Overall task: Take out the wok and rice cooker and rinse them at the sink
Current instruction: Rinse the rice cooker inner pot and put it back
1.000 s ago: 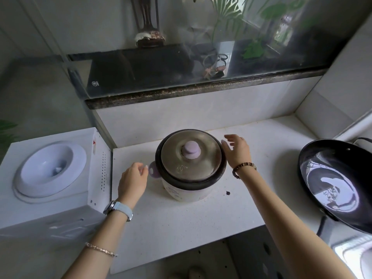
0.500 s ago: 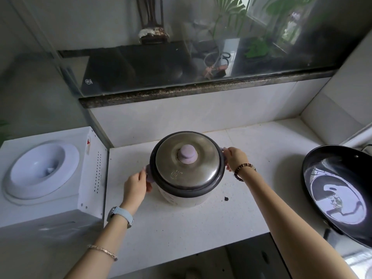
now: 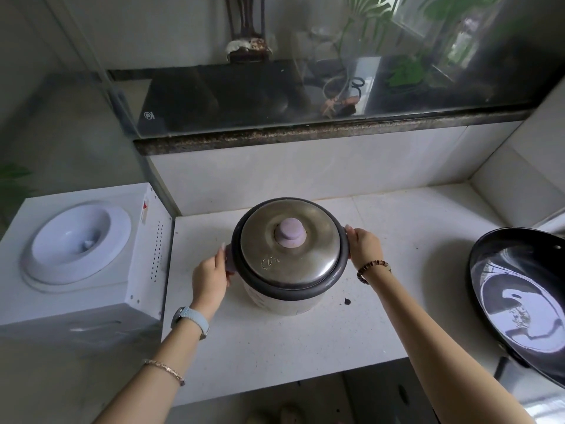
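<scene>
A small white rice cooker [image 3: 289, 296] with a dark rim, a metal lid and a lilac knob stands in the middle of the white counter [image 3: 305, 347]. My left hand [image 3: 211, 278] grips its lilac side handle on the left. My right hand [image 3: 363, 249] holds the right side of the rim, where the handle is hidden under my fingers. A black wok [image 3: 519, 301] lies at the right edge of the view, partly cut off.
A white water dispenser [image 3: 79, 252] stands left of the counter. A tiled backsplash and a dark stone sill with a glass pane rise behind. A small dark crumb [image 3: 347, 301] lies on the counter right of the cooker.
Both hands have closed in from the sides and taken hold of the rice cooker's handles. The cooker looks slightly larger and nearer in view.
</scene>
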### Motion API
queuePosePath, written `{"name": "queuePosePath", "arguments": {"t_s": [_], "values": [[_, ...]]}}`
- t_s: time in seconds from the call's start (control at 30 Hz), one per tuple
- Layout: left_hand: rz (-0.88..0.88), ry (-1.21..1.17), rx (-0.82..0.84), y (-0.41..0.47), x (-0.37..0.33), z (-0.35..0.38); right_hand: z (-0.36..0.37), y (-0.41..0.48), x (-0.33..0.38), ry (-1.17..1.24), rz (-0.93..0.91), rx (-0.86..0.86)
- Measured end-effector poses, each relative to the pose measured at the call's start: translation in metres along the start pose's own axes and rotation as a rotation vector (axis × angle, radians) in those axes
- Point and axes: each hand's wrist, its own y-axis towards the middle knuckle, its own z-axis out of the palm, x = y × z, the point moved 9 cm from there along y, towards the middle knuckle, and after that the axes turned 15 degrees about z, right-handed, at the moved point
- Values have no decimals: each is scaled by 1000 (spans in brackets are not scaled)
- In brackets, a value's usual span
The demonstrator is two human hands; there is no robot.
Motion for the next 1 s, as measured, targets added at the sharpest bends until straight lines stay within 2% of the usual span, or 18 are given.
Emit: {"name": "queuePosePath", "arguments": {"t_s": [0.4,0.63,1.0], "values": [[-19,-39,-89,-62,-1,-58,-16,-68,26,-23,-223,-8],[-95,-122,-307,-139,26,-127,8,-141,48,19,-339,83],[-136,-65,-630,-281,68,-271,96,-292,131,-44,-687,297]]}}
